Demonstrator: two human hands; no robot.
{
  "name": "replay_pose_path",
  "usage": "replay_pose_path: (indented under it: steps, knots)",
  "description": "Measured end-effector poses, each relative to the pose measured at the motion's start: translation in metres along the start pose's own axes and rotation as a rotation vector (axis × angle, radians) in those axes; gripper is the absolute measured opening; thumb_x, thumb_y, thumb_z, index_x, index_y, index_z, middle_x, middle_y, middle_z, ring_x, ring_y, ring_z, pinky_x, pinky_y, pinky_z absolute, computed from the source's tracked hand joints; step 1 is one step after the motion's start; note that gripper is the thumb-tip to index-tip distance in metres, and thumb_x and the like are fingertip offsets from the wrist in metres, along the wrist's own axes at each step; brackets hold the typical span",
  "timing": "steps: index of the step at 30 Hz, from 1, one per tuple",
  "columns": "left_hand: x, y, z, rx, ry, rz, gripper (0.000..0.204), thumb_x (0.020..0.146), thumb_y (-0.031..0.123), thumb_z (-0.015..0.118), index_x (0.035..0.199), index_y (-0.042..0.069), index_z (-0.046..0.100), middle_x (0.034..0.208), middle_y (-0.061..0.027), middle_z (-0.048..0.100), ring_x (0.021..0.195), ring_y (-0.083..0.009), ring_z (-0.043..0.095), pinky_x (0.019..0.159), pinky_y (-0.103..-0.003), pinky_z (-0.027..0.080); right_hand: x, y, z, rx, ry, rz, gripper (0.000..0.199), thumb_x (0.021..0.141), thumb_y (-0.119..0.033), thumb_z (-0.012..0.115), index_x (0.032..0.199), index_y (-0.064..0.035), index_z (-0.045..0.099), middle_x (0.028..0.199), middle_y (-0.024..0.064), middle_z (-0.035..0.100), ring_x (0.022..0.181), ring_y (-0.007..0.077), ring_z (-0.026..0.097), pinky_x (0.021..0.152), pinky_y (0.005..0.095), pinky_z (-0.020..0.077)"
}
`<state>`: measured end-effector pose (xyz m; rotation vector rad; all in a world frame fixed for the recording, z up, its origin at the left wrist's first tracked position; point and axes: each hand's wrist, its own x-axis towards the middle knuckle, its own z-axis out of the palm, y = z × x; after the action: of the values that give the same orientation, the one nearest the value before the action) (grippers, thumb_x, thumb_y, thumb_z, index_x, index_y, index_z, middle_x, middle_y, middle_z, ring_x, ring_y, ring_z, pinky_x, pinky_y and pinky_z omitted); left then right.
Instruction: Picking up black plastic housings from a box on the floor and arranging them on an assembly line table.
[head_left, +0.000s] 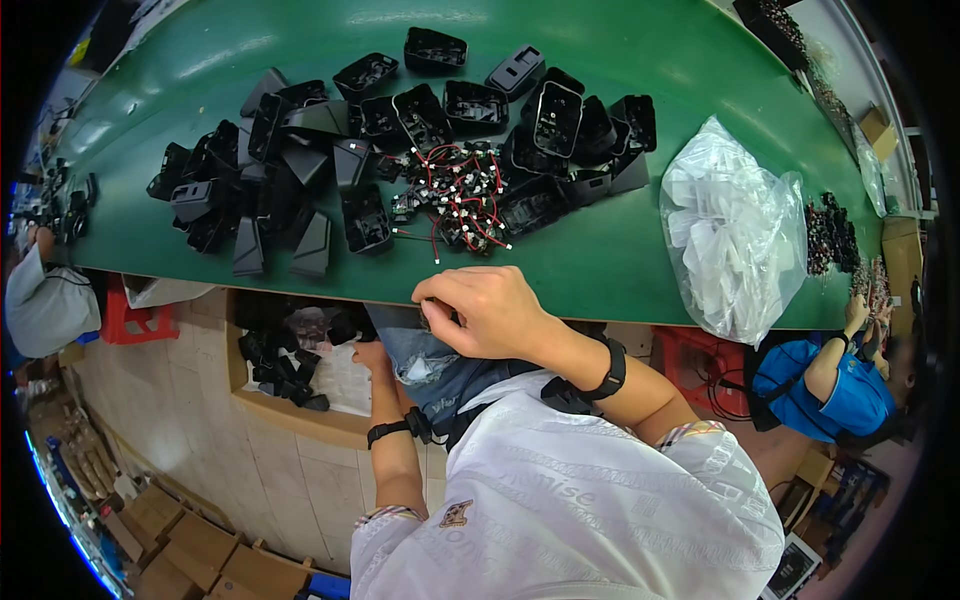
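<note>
My right hand is at the table's front edge with its fingers curled in. A small dark thing shows under the fingers, but I cannot make out its kind. Below the table edge, beside my jeans, my left hand reaches over a cardboard box. It is close to black plastic parts in the box, and its fingers are too small and covered to read. In front of my right hand lies a heap of small components with red and black wires. Black plastic housings surround the heap.
A clear plastic bag of white pieces lies on the green table to the right. Beyond it is a dark pile of small parts. A person in blue works at right, another in white at left. Red stools stand under the table.
</note>
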<state>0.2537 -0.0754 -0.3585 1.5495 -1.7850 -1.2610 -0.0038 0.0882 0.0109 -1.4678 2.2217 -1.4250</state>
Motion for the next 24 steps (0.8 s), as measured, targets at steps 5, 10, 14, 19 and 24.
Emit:
replay_pose_path:
  steps: [5,10,14,19,24]
  knots:
    - [0.002,0.009,0.0,-0.117,-0.028,-0.1,0.043,0.072,0.008,0.069,0.111,0.0,0.053,0.074,-0.0084,0.058,0.064,-0.0246,0.058,0.054,-0.035,0.048,0.001,-0.001,-0.001,-0.004,-0.005,-0.002,0.008,0.076,-0.008,0.063,0.083,-0.0071,0.065,0.065,0.0044,0.063,0.05,0.0185,0.058,0.046,0.0307,0.0455]
    - [0.002,0.018,0.003,-0.23,-0.054,-0.199,0.04,0.072,0.007,0.069,0.109,0.001,0.054,0.072,-0.0075,0.056,0.06,-0.0232,0.057,0.051,-0.034,0.047,0.0,0.0,0.0,0.001,0.003,-0.012,0.007,0.076,-0.007,0.063,0.083,-0.0073,0.064,0.066,0.0041,0.062,0.051,0.0183,0.058,0.047,0.0305,0.0457]
    - [0.004,0.026,0.0,-0.322,-0.071,-0.275,0.038,0.073,0.006,0.068,0.107,0.002,0.054,0.071,-0.0068,0.056,0.057,-0.0221,0.056,0.048,-0.033,0.046,-0.002,0.002,-0.001,-0.004,0.0,-0.009,0.007,0.076,-0.008,0.063,0.082,-0.0075,0.064,0.065,0.0038,0.062,0.051,0.0183,0.058,0.047,0.0305,0.0459]
    - [0.007,0.01,-0.006,-0.372,-0.018,-0.507,0.022,0.073,0.001,0.062,0.093,0.007,0.053,0.063,-0.0033,0.05,0.044,-0.0138,0.047,0.035,-0.027,0.033,-0.002,-0.002,0.001,0.034,-0.029,-0.018,0.007,0.076,-0.008,0.063,0.083,-0.0081,0.065,0.066,0.0033,0.062,0.053,0.0183,0.058,0.048,0.0306,0.0462]
    - [0.029,-0.018,0.005,0.216,-0.24,-0.382,0.031,0.082,0.018,0.06,0.112,0.009,0.057,0.092,-0.0108,0.06,0.074,-0.0191,0.058,0.052,-0.033,0.045,-0.003,-0.003,-0.004,0.045,-0.017,0.019,0.009,0.076,-0.008,0.063,0.085,-0.0082,0.066,0.068,0.0033,0.063,0.052,0.0175,0.058,0.049,0.0301,0.0461]
